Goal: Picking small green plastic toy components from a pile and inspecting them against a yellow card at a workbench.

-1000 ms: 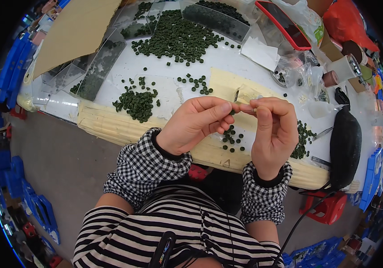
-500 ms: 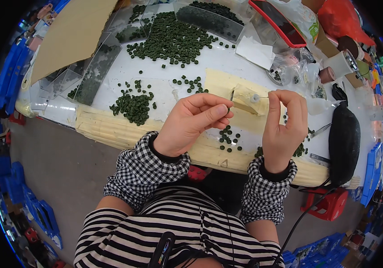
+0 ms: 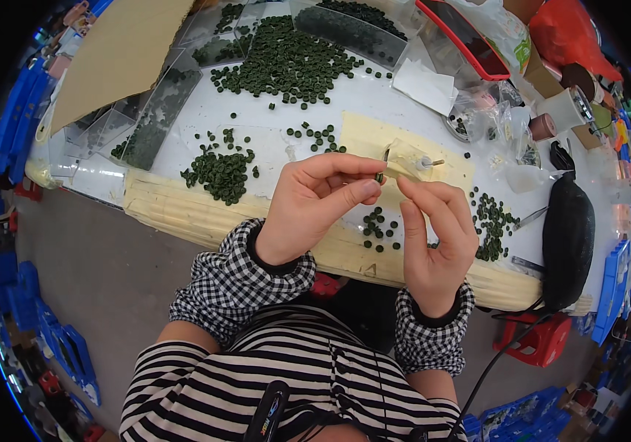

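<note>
My left hand (image 3: 317, 199) pinches a small dark green round piece (image 3: 380, 177) between thumb and index finger. To its right, my right hand (image 3: 439, 239) has its thumb and index finger apart, with nothing visible between them. Its fingertips stop just short of the left hand's fingertips. Behind both hands, a yellow taped block (image 3: 406, 158) rests on yellow tape; a whitish nozzle with a thin brownish stick (image 3: 437, 162) juts out from its right side. Loose green pieces (image 3: 379, 228) lie on the table below the fingertips.
A big heap of green pieces (image 3: 286, 62) and a smaller pile (image 3: 219, 175) cover parts of the white table. More pieces (image 3: 493, 225) sit right, beside tweezers (image 3: 533, 216) and a black pouch (image 3: 567, 239). Clear plastic trays (image 3: 160, 118), cardboard (image 3: 116, 55) and a red-cased phone (image 3: 464, 38) stand around.
My right hand has let go of the thin stick at the nozzle and moved left and down toward my left fingertips. The left hand has hardly moved.
</note>
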Available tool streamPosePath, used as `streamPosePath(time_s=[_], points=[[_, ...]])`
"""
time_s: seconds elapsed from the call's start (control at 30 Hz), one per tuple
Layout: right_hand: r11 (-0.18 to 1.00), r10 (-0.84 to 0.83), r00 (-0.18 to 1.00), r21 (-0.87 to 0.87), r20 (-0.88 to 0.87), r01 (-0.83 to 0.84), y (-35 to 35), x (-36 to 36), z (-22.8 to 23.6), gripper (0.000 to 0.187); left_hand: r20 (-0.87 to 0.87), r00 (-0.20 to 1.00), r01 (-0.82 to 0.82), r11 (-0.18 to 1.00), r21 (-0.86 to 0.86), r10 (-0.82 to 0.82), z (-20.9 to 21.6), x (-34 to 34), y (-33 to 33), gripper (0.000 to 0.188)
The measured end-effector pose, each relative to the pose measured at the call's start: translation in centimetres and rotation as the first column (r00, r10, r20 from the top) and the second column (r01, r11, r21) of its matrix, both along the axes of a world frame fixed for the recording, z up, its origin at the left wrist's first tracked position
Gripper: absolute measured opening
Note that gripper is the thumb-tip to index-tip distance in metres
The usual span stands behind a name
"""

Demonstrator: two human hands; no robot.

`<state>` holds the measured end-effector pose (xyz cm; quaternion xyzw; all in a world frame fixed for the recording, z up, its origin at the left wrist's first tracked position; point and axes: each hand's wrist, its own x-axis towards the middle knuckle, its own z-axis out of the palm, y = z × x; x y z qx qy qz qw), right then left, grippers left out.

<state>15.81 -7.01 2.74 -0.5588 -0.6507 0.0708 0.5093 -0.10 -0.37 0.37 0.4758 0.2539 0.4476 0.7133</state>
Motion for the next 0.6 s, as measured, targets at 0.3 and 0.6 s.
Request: streamPosePath(time_s=[0.3,0.6], points=[[0.996,0.069,0.995,-0.048,-0.073,-0.072,-0.05,-0.46,-0.82,0.031,0.062,0.998,0.019,0.999,-0.033,-0.017,-0.22,0.00,0.04,0.021],[0.996,0.079,0.995,-0.024,-0.064,-0.081,0.01,-0.28,-1.03,0.033,0.044,0.999,0.016,1.000,0.004,-0.016,-0.13,-0.15,-0.01,0.020]])
